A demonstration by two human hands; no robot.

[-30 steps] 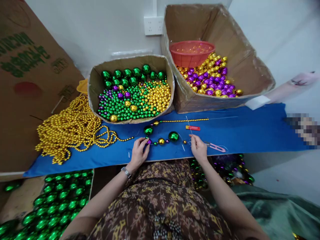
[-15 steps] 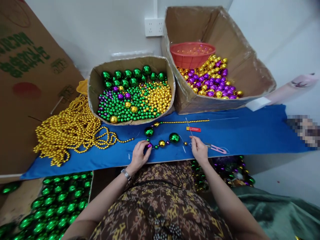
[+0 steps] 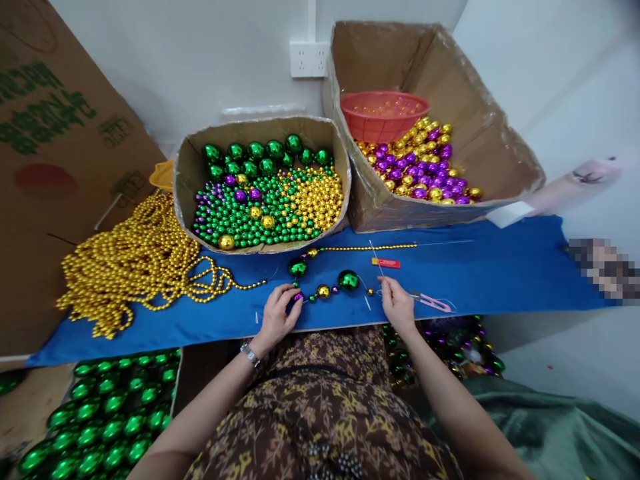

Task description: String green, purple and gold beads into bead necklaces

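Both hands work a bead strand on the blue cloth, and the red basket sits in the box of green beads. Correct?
Not quite: the head view shows the red basket in the box of gold and purple beads. The rest holds.

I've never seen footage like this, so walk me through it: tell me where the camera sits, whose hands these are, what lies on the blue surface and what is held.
No machine here: one camera, worn on a person's head, looks down at their own bare hands. The left hand pinches a small purple bead at the end of a short strand of green and gold balls. The right hand sits at the strand's other end; whether it grips anything is too small to tell. Everything lies on a blue cloth, with pink snips beside the right hand and a heap of gold bead chains to the left. Behind stand a box of green and gold beads and a bigger box of purple and gold beads.
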